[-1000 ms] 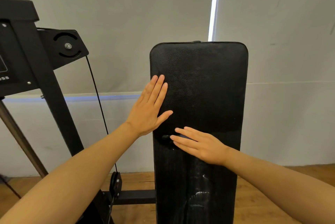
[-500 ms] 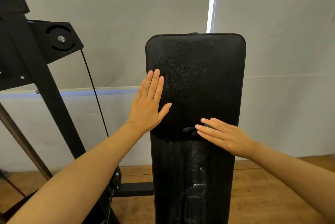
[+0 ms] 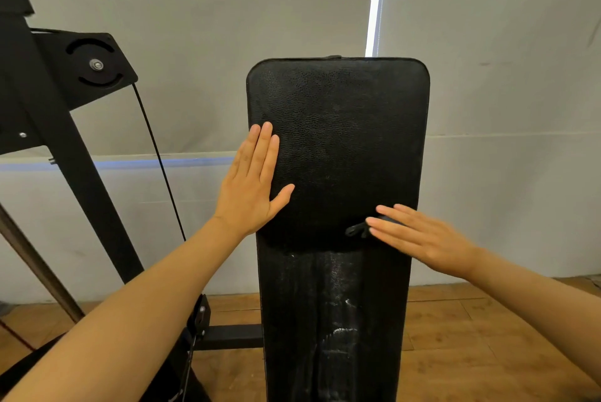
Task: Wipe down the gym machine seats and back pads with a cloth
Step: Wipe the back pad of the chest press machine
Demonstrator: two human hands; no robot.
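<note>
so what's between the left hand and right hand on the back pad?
Head view: bare black back pad between left hand and right hand, except a small dark cloth poking out at the right fingertips.

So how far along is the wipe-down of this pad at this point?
The lower part of the tall black textured back pad shows shiny streaks, so it looks already wiped. In hand: the right hand presses a small dark cloth flat against the pad, while the left hand braces the pad's left edge. The matte upper part looks not yet wiped. No seat is in view.
</note>
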